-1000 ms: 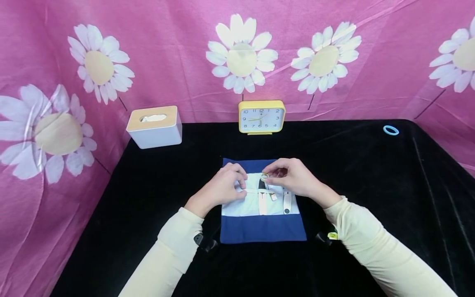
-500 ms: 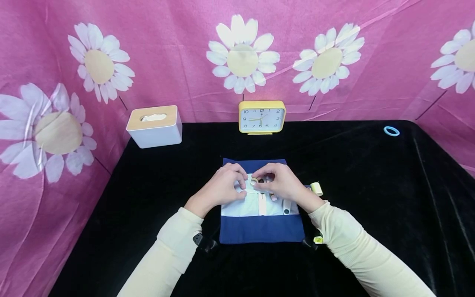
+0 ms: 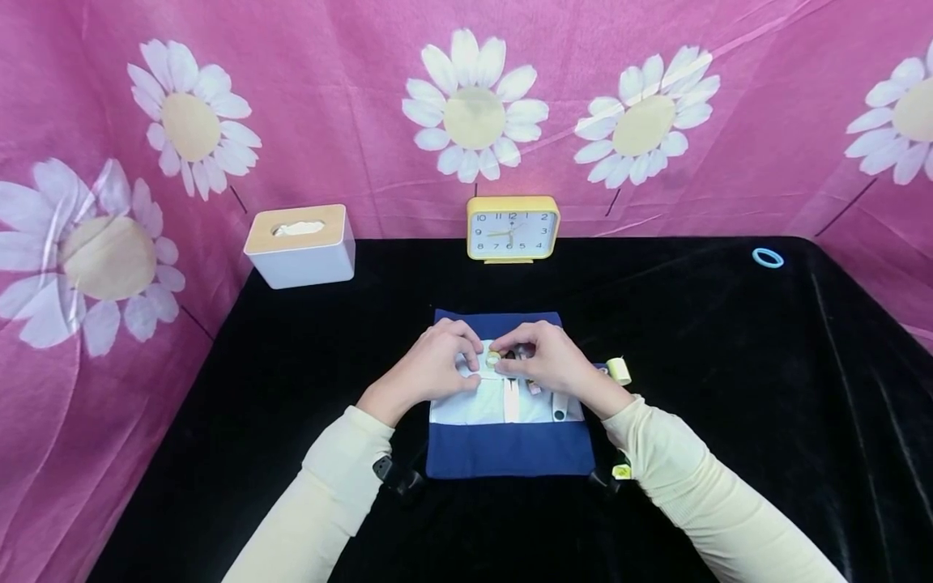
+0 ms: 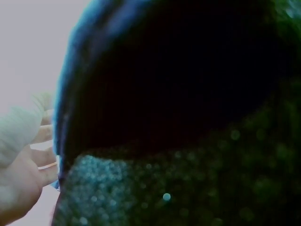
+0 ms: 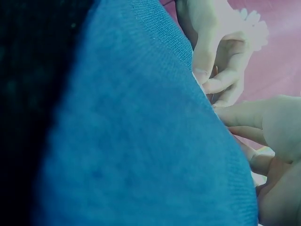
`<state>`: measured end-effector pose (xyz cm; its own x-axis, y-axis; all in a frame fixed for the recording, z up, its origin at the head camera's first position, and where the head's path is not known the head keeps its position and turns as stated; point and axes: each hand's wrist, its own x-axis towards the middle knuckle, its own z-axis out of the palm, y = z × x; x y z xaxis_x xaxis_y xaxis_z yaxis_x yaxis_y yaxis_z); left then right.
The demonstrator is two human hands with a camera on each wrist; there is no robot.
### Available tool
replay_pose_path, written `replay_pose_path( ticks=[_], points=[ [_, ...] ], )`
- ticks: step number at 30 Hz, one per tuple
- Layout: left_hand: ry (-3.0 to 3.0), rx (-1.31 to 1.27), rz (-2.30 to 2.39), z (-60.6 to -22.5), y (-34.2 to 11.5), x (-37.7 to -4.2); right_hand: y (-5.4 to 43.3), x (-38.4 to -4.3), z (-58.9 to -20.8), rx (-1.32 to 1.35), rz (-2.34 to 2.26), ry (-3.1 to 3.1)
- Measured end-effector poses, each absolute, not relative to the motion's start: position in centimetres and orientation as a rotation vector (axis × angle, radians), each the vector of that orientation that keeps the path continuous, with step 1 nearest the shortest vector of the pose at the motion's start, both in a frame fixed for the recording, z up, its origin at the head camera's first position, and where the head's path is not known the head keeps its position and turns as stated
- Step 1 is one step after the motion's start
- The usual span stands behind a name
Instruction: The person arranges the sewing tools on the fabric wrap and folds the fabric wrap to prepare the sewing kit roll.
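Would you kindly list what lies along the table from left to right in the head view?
Tissue box → left hand → right hand → small yellow roll → blue ring.

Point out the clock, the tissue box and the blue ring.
clock [image 3: 513, 229], head view, on its white dial.
tissue box [image 3: 306, 261], head view, on its white front wall.
blue ring [image 3: 768, 257], head view, on the band's near edge.

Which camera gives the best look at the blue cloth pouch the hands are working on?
The head view: it shows the whole blue pouch flat on the black table, both hands at its pale pocket. The right wrist view shows only a blurred blue stretch of it; the left wrist view, just a blue edge.
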<state>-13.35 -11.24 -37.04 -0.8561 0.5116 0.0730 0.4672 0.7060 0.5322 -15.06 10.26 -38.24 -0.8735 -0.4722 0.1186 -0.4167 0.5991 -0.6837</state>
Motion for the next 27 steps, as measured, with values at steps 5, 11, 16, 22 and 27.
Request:
replay_pose_path(
  ticks=[5, 11, 16, 22, 27],
  points=[
    [2.834, 0.833, 0.866, -37.11, -11.21, -13.49, 10.25, -14.95, -38.24, -0.801, -1.173, 2.740],
    [2.821, 0.811, 0.891, -37.09, -11.28, -13.30, 10.15, -14.85, -38.38, -0.854, -1.199, 2.710],
    [2.827, 0.820, 0.914, -37.18, -11.35, -13.23, 10.00, -14.75, -38.45, -0.857, -1.223, 2.710],
    [2.836, 0.865, 0.945, -37.37, -11.42, -13.27, 9.80, -14.64, -38.67, -0.828, -1.260, 2.706],
    [2.844, 0.886, 0.963, -37.54, -11.40, -13.31, 9.74, -14.53, -38.69, -0.814, -1.256, 2.718]
  ],
)
